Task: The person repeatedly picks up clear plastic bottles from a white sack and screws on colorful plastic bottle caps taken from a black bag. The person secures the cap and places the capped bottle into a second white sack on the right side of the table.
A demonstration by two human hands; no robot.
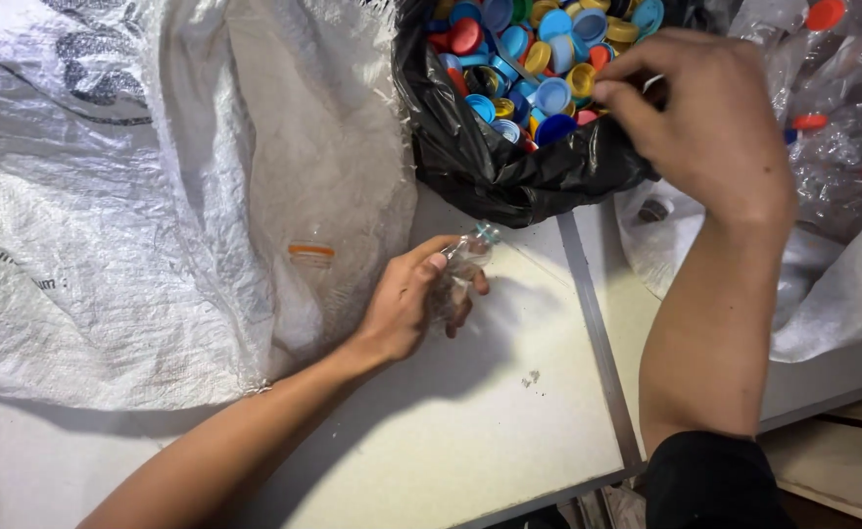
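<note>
My left hand point(407, 299) grips a small crumpled clear plastic bottle point(462, 263) by its body, the open neck pointing up and to the right. My right hand point(700, 113) reaches over the rim of a black plastic bag point(509, 171) at the top. Its fingers are pinched together just above the bag's pile of coloured bottle caps point(534, 59), which are blue, red, yellow and orange. Whether a cap sits between the fingertips I cannot tell.
A large white woven sack point(157, 196) fills the left side, a bottle with an orange band showing faintly through it. Clear bags of empty plastic bottles point(842, 108) lie at the right. The hands work over a pale tiled floor point(490, 411).
</note>
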